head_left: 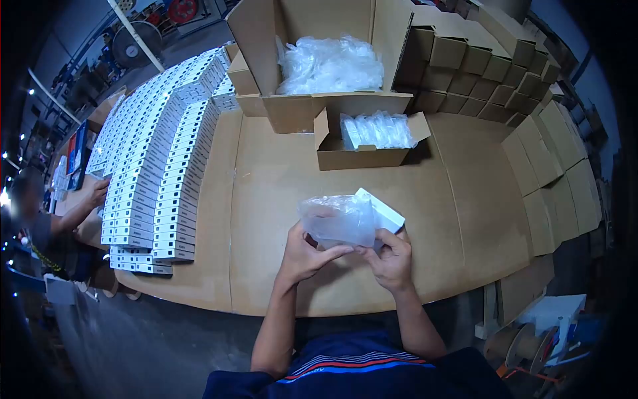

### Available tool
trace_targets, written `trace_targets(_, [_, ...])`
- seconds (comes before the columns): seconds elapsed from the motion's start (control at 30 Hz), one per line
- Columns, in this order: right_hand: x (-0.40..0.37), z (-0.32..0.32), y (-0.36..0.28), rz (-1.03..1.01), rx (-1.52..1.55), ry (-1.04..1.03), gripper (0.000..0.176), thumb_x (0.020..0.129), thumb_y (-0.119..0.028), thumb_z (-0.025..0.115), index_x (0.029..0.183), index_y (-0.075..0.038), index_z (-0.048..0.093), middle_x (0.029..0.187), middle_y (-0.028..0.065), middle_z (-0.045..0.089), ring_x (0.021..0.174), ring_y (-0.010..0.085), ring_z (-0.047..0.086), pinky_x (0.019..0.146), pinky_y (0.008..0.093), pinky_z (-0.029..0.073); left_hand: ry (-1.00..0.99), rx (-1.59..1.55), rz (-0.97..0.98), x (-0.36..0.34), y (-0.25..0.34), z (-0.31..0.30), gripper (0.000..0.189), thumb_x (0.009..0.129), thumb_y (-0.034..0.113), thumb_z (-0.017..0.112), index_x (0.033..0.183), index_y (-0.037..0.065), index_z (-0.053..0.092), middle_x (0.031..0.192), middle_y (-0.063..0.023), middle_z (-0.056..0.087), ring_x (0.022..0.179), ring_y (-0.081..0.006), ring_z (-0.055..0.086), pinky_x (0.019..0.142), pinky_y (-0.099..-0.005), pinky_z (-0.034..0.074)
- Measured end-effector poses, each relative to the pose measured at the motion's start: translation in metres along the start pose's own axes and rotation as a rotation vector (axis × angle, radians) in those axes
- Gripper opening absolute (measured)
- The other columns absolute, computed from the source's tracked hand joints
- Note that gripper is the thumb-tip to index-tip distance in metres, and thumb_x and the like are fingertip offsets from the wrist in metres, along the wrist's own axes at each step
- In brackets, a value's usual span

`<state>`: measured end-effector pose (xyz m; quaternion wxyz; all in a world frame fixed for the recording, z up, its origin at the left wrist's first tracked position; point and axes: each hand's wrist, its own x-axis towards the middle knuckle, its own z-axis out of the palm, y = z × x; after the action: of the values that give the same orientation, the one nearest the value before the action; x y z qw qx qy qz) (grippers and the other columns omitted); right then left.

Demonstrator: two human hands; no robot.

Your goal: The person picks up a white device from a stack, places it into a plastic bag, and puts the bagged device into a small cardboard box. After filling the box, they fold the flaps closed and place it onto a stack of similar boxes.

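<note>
The large carton (289,114) holds a heap of loose plastic bags (332,65); just before it, the small carton (362,159) stands flaps open, with a row of bagged items (380,130). Near the front edge of the surface (279,173), the left hand's (307,256) grip is closed on a plastic bag (339,225), while the right hand's (389,261) grip pinches a white box (385,213) beside it. The surface stretches between white box stacks (159,166) and brown cartons (555,153).
</note>
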<state>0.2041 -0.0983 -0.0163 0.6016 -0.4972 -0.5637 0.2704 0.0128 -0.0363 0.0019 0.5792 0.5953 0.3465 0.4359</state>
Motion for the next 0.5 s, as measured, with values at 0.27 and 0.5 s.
trace_targets(0.27, [0.064,-0.055,-0.034,-0.142,0.241,0.224,0.041,0.099,-0.005,0.065,0.138,-0.003,0.051,0.124,0.0132,0.060,0.109,0.0180,0.058,0.095,0.0302,0.047,-0.029,0.228,0.076,-0.007,0.012,-0.001,0.038,0.075,0.010,0.091,0.106,-0.002,0.071,0.100,-0.0099,0.075,0.092,-0.0158,0.072,0.082,-0.0303,0.057])
trace_targets(0.5, [0.124,-0.029,-0.064,-0.390,0.285,-0.346,0.025,0.085,0.007,0.074,0.106,-0.004,0.066,0.100,0.0090,0.061,0.090,0.0166,0.059,0.075,0.0292,0.047,-0.052,0.271,0.086,-0.008,-0.002,-0.005,0.040,0.075,0.008,0.091,0.109,-0.001,0.072,0.100,-0.0107,0.076,0.089,-0.0184,0.073,0.079,-0.0320,0.058])
